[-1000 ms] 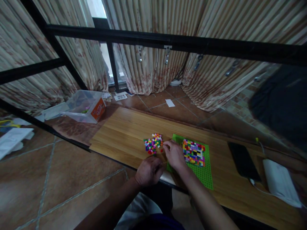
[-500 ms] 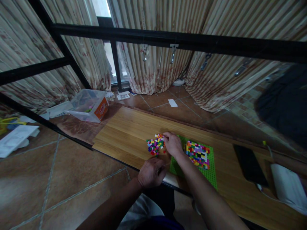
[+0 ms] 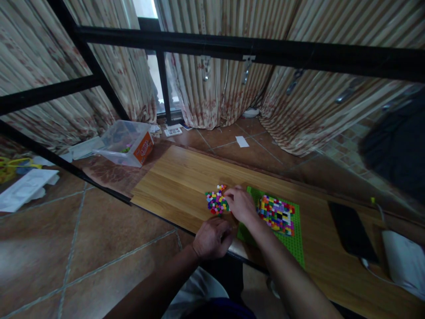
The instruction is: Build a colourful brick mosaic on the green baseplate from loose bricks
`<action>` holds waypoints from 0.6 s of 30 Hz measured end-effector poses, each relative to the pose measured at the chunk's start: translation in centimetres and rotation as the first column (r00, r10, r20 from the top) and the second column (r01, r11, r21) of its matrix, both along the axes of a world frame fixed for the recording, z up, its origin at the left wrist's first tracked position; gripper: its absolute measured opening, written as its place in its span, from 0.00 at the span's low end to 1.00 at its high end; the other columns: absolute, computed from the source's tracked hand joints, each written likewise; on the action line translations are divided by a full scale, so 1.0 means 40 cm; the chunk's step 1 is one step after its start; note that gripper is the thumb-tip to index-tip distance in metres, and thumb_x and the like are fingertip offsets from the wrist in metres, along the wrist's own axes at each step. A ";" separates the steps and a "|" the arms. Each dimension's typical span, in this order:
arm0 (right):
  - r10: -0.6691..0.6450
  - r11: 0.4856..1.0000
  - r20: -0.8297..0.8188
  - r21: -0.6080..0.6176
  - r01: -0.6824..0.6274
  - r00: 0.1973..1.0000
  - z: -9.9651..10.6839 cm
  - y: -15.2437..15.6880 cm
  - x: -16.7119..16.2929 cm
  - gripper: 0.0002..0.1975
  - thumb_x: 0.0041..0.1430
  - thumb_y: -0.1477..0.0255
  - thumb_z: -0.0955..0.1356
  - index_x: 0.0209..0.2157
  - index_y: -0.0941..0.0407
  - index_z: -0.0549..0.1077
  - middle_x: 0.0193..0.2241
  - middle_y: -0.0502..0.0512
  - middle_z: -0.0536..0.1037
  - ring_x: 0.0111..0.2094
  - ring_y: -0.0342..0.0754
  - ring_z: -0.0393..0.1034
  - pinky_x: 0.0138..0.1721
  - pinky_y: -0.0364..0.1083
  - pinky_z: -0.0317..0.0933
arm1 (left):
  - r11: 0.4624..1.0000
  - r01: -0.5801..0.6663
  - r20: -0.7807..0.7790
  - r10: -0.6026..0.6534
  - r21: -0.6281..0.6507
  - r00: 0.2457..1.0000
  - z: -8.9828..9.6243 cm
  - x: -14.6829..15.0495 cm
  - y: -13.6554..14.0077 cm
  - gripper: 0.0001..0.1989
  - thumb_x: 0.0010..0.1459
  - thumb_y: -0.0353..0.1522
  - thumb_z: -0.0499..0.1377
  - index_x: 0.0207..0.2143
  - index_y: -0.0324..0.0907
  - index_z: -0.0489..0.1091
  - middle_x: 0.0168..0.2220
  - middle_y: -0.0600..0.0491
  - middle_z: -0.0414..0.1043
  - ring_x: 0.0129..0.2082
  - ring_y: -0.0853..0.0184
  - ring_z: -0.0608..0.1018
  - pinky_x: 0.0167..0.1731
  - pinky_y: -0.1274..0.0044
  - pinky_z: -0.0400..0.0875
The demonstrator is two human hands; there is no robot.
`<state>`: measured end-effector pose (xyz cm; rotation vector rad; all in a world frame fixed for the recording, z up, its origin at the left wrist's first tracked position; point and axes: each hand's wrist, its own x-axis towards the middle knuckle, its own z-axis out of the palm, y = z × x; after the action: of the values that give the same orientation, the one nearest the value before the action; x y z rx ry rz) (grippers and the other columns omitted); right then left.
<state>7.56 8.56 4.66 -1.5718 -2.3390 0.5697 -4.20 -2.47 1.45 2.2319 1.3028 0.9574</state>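
Right hand (image 3: 241, 204) is at the near-right edge of the pile of loose bricks (image 3: 215, 203), fingers bent and drawn close together at the tips; can't tell whether a brick is pinched there, too small and dim. Left hand (image 3: 213, 238) sits curled by the front edge of the counter (image 3: 175, 175), just nearer the body than the pile; thumb and index look close, contents can't be told.

Pile lies on bare wood, left of the green baseplate (image 3: 296, 241). On the baseplate: a multicolored brick panel (image 3: 278, 215), partly behind the right wrist, with green studs showing around it. Right forearm crosses above the baseplate.

Handling, as a judgement: step looks like sorting or picking single bricks. Best to take one from the pile's edge rather than dig in the middle, gripping opposite sides with thumb and index so the studs stay up. Light touch, since neighbors would scatter easily. Wrist should ride high so it doesn't knock the panel. Left hand seems well placed to steady or receive pieces, provided it stays off the pile.

Black phone (image 3: 352, 231) and white power bank (image 3: 403, 259) lie well right of the baseplate.
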 end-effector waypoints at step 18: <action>0.018 1.000 0.027 -0.009 -0.017 0.999 0.003 -0.043 -0.021 0.04 0.55 0.72 0.68 0.33 0.53 0.76 0.38 0.54 0.74 0.40 0.48 0.69 0.43 0.44 0.59 | 1.000 0.014 0.030 -0.014 -0.009 0.999 0.002 -0.001 0.001 0.02 0.53 0.27 0.56 0.29 0.42 0.64 0.26 0.52 0.69 0.28 0.67 0.72 0.31 0.76 0.67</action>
<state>6.72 6.85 4.79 -1.5739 -2.3756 0.5668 -4.25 -2.42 1.52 2.2087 1.2745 0.9735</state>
